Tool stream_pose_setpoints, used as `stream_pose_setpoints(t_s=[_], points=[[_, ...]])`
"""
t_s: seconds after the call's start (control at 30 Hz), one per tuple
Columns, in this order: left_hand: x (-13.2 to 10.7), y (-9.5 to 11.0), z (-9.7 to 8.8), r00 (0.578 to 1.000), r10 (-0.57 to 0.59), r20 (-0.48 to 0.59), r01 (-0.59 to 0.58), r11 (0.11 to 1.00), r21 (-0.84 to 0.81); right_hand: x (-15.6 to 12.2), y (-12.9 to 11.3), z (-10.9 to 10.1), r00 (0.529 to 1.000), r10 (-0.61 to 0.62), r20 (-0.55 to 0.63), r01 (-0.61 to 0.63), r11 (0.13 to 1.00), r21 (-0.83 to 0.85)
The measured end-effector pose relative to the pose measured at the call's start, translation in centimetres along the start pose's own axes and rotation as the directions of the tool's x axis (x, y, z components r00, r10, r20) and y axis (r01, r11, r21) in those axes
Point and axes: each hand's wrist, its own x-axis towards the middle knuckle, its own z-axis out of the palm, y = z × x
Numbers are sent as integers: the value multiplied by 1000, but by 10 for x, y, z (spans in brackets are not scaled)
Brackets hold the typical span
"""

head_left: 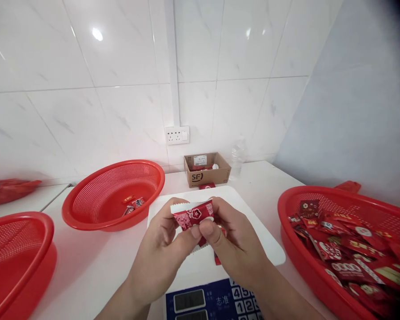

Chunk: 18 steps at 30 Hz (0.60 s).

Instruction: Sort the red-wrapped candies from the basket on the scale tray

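Between both hands is a small red and white wrapped snack packet (196, 215) with a flower print, held above a digital scale. My left hand (166, 249) pinches its left side and lower edge, fingers closed. My right hand (235, 238) grips the right side, with the thumb pressed on the wrapper. Under the hands lies the scale's white pan (266, 240), and its blue keypad panel (220, 302) shows in front. Partly hidden behind my right hand, another red packet (217, 258) rests on the pan.
On the right stands a red basket (286, 209) full of red packets. Back left, a red basket (86, 213) holds a few packets; another red basket (46, 231) sits at the left edge. A cardboard box (208, 177) and a clear bottle (238, 158) stand by the wall.
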Motion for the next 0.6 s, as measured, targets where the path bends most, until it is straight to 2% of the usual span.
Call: stream_pose_setpoints(t_s=[0.17, 0.23, 0.3, 0.43, 0.5, 0.6], points=[[-5, 6, -8, 992, -47, 120, 51, 998, -31, -3, -8, -6, 996, 51, 70, -53, 998, 26], [-6, 7, -9, 990, -53, 127, 59, 997, -46, -3, -10, -8, 993, 78, 94, -80, 997, 15], [-6, 6, -9, 995, -20, 95, 21, 1000, -16, -3, -10, -9, 990, 88, 108, -92, 995, 29], [-5, 6, -3, 995, 90, -33, -88, 994, 59, -2, -7, -8, 993, 67, 96, -82, 984, 158], [-6, 4, 2, 991, 97, -96, -95, 995, 26, -1, -5, -7, 996, 64, 57, -73, 980, 184], [-5, 1, 7, 992, 60, -115, -67, 996, -53, 2, -2, -5, 998, 63, -28, -56, 981, 187]])
